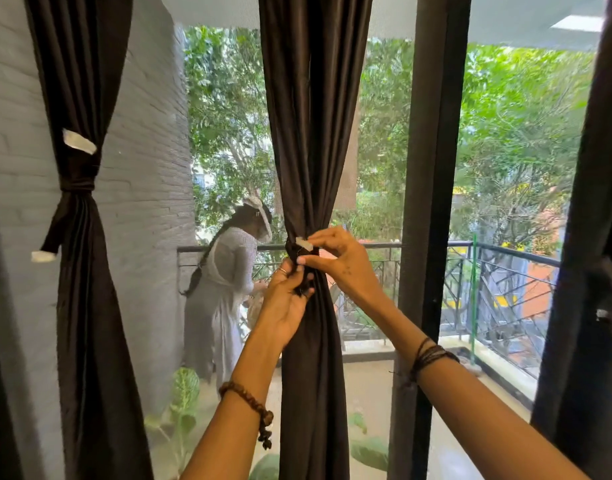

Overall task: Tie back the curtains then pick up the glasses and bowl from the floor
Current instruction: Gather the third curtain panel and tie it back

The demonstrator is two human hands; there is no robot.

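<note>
With the left hand [286,295] gripping the tie's dark end just below the knot and the right hand [335,263] pinching its white tab [303,243] above, cinching evenly should keep the middle curtain [311,133] bunched.

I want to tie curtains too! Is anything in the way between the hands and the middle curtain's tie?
Nothing visible is in the way. Both hands are already on the tie around the middle curtain: the right hand pinches its white-tipped end, and the left hand grips the strip just below.
</note>
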